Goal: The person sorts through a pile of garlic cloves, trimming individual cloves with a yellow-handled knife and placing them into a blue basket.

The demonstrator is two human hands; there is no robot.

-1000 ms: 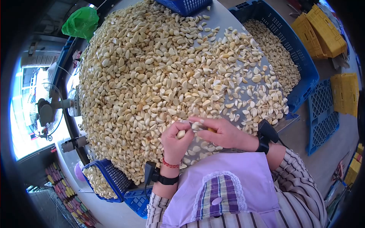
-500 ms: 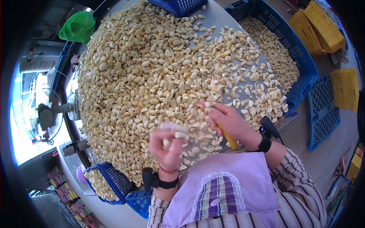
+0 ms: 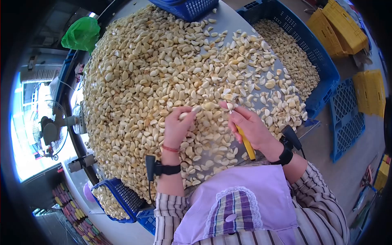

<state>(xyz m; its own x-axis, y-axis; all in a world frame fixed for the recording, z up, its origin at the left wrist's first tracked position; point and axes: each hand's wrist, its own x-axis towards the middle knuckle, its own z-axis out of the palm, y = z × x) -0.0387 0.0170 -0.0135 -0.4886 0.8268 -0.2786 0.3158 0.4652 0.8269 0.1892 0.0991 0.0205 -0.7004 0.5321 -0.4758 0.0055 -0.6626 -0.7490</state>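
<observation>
Garlic cloves (image 3: 134, 77) lie heaped over the grey desk (image 3: 228, 22), thinning towards a blue perforated basket (image 3: 316, 45) of more cloves. Above the near part of the heap, the two bare hands are apart: the left hand (image 3: 175, 128) has its fingers curled nearly closed on a pale clove (image 3: 183, 116), while the right hand (image 3: 255, 130) pinches a white clove (image 3: 230, 106) at its fingertips and keeps a yellow-handled tool (image 3: 246, 143) against the palm, its working end not clearly seen; no label or writing is legible.
</observation>
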